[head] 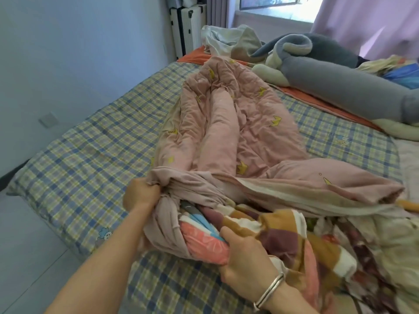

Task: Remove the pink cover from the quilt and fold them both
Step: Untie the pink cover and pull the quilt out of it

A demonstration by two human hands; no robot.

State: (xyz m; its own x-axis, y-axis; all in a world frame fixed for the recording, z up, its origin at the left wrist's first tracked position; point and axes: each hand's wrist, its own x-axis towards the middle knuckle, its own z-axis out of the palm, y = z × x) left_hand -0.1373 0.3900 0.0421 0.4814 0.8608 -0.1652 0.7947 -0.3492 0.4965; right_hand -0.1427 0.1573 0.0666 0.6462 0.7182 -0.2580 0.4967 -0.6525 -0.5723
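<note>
Blue-and-yellow plaid bedsheet (86, 141) beneath all; long grey plush toy (335, 80) at far right; pink crown-printed quilt cover (229, 123) mid-bed, bunched mouth clenched in left hand (141, 193); multicoloured patchwork quilt (283, 232) protruding, gripped by right hand (244, 259); 1 silver bangle (269, 291) on wrist.

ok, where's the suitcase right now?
In the head view, the white suitcase stands upright at top centre, on the floor past the far end of the bed, against the blue wall, just left of the crumpled white clothes.

Pink crown-print cover (226, 123), patchwork quilt (283, 234)
</note>
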